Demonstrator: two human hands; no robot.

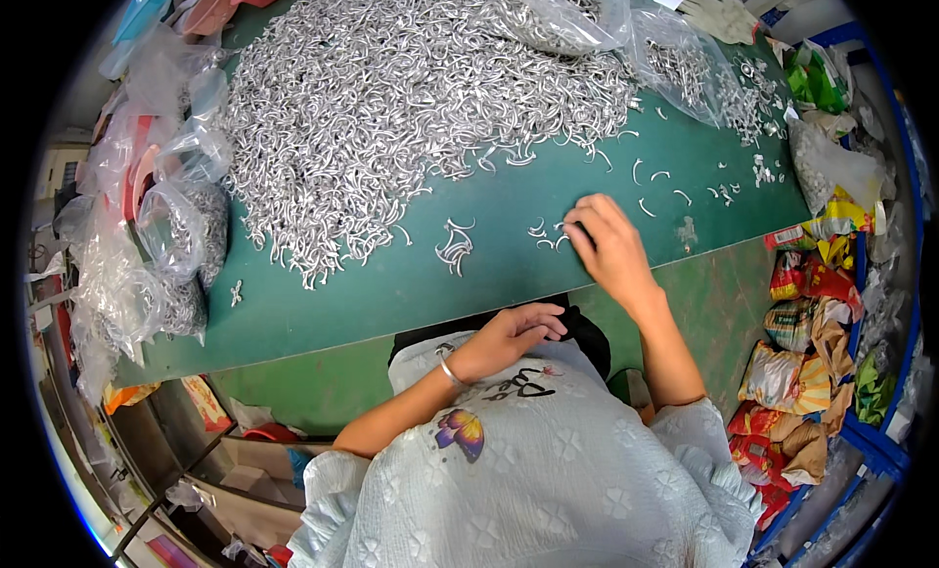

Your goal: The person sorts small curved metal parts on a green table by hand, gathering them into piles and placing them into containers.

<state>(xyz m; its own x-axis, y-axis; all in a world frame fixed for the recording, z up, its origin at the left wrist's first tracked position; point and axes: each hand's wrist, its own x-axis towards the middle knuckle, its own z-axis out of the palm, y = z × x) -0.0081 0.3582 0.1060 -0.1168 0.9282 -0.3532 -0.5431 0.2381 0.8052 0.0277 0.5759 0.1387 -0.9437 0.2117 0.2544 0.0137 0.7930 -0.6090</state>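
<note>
Metal pieces (538, 233) lie beside the right hand (604, 243), likely for easy reach; its grip I cannot tell; the left hand (511, 339) looks released.

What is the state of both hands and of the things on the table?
Right hand, curled beside a few silvery pieces, grip unclear.
Left hand, loosely bent, nothing visibly held.
Large silvery pile, loose, spread out.
Small silvery cluster, lying apart from the pile.
Clear bag at upper right, partly filled.
Clear bags at left, partly filled.
Pale glove, unworn.
</note>
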